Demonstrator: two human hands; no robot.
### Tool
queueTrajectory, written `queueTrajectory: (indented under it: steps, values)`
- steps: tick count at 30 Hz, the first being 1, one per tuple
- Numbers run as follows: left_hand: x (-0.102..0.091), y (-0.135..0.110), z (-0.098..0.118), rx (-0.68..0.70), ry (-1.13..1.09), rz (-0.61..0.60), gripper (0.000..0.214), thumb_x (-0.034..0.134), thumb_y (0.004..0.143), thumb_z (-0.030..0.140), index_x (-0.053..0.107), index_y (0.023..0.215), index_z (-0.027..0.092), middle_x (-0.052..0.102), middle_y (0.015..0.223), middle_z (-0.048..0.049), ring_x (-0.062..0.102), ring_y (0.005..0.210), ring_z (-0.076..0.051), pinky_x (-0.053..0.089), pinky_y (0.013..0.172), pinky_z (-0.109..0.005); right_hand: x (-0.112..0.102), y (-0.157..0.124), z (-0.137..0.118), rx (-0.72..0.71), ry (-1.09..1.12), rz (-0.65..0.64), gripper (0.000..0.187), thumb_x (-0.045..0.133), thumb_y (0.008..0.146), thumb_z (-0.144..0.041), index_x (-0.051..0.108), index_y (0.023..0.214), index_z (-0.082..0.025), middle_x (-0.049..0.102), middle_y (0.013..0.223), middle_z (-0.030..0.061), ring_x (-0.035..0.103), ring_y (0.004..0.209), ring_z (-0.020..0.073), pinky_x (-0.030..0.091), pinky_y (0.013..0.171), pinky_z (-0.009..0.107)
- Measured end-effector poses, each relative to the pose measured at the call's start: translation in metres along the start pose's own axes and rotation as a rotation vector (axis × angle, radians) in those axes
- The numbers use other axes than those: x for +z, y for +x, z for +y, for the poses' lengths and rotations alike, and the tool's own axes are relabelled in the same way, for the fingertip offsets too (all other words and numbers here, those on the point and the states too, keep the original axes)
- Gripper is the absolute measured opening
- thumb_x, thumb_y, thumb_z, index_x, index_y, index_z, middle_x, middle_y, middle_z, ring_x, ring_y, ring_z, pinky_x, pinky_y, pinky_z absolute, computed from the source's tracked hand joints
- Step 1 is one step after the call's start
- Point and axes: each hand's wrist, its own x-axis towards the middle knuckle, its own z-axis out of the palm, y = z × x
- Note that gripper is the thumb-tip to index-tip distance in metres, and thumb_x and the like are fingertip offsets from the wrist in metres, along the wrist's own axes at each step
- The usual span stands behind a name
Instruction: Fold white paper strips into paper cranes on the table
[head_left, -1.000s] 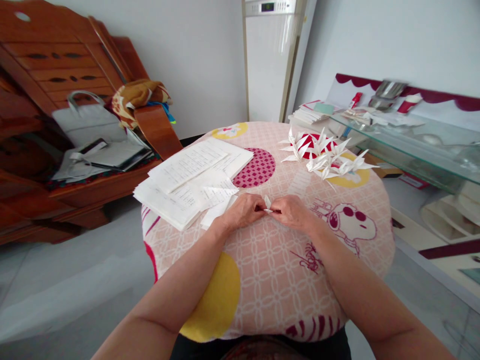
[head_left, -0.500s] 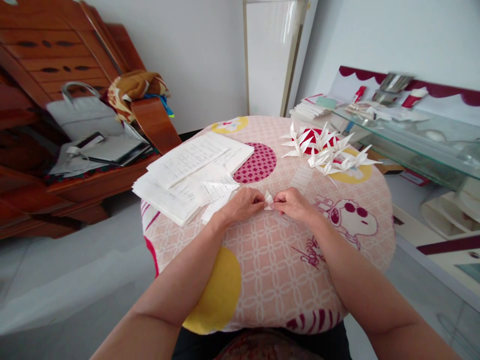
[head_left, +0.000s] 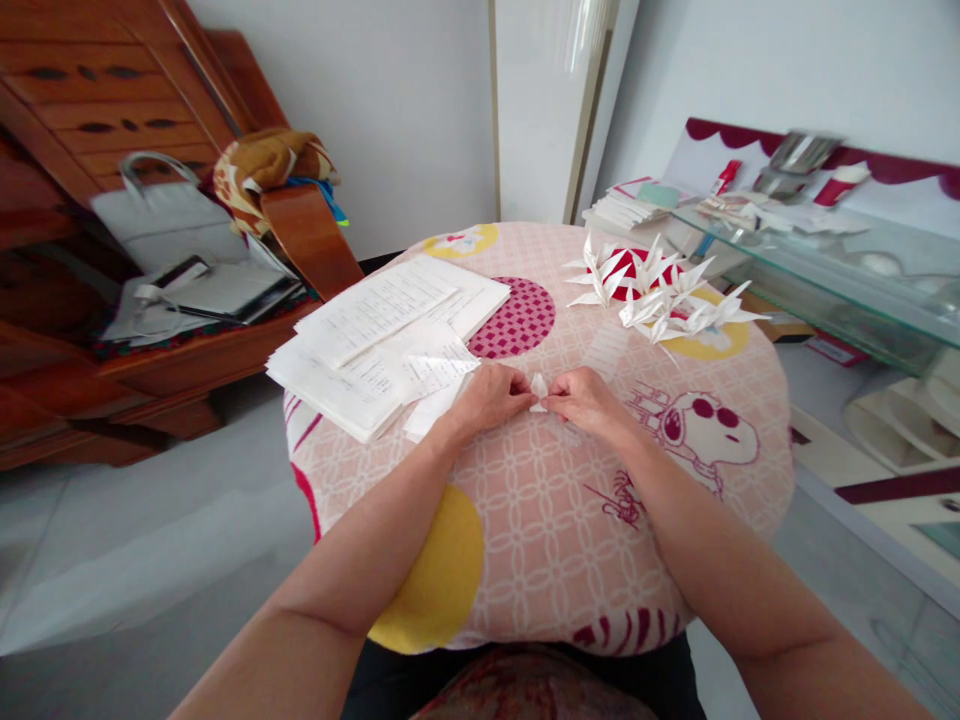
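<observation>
The grip of the left hand and right hand pinches a small folded white paper mid-table; written-on sheets lie left, white origami cranes far right.

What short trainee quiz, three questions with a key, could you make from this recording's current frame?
1. True or false: the left hand and the right hand both pinch the same small white folded paper.

2. What lies beyond the right hand, toward the far right of the table?
A) scissors
B) white folded paper birds
C) a mug

3. Fill in: the stack of written sheets lies on the person's ____ side of the table.

Key: 1. True; 2. B; 3. left.
</observation>
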Motion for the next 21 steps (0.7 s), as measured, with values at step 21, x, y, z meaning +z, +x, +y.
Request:
queueTrajectory:
  steps: [21]
  values:
    - [0.004, 0.0, 0.01, -0.129, 0.148, 0.067, 0.014, 0.068, 0.079, 0.026, 0.076, 0.081, 0.015, 0.074, 0.074, -0.0055, 0.064, 0.067, -0.017, 0.045, 0.065, -0.026, 0.006, 0.001, -0.005, 0.068, -0.129, 0.087, 0.023, 0.072, 0.077, -0.026, 0.064, 0.057, -0.017, 0.058, 0.05, -0.0004, 0.05, 0.052, 0.0131, 0.028, 0.051, 0.026]
